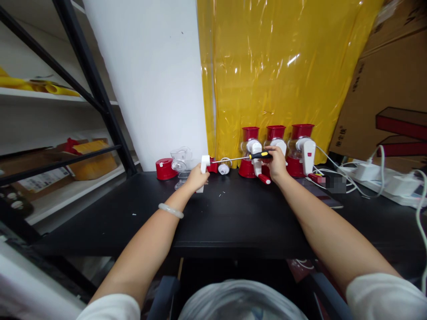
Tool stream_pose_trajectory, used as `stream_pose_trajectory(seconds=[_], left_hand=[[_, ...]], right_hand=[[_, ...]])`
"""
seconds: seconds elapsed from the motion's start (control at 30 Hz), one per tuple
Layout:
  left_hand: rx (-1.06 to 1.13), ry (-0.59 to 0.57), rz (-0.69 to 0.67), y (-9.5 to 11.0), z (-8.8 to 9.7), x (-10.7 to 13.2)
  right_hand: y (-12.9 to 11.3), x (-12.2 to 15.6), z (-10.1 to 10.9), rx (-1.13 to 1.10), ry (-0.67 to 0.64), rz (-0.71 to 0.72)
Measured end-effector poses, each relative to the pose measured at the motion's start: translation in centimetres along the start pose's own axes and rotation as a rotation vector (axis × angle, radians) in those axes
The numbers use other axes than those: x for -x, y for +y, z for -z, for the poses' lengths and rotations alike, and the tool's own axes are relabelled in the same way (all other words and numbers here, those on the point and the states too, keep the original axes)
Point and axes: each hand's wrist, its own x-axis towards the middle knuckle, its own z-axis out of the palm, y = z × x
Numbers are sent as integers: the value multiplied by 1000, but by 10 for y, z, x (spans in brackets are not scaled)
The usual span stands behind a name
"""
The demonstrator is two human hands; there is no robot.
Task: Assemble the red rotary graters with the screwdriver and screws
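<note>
My left hand [197, 178] is closed around a white crank handle [204, 163], held above the black table. In my right hand [276, 163] is a screwdriver [258, 155] with a black and yellow grip. Its shaft points left, and its tip reaches the white part; whether it sits in a screw I cannot tell. Behind my left hand are a red base [166, 169] and a clear plastic housing [180, 159]. A white round piece [224, 167] lies between the hands. Three red and white rotary graters stand at the right, including one [251, 153] beside the screwdriver grip.
The black table [230, 218] has small white scraps on it. White cables and a power strip [393, 184] lie at the right, near a dark flat device [320, 195]. A shelf rack [110, 120] borders the left; a cardboard box [380, 89] stands back right. A lined bin [240, 302] is below.
</note>
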Motion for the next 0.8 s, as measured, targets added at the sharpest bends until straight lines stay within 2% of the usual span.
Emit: stream_pose_trajectory(seconds=[0.27,0.8], left_hand=[[58,-34,36,9,-1,6],[1,-30,11,5,2,4]], right_hand=[[1,1,2,-36,-53,49],[1,-3,-1,34,25,2]])
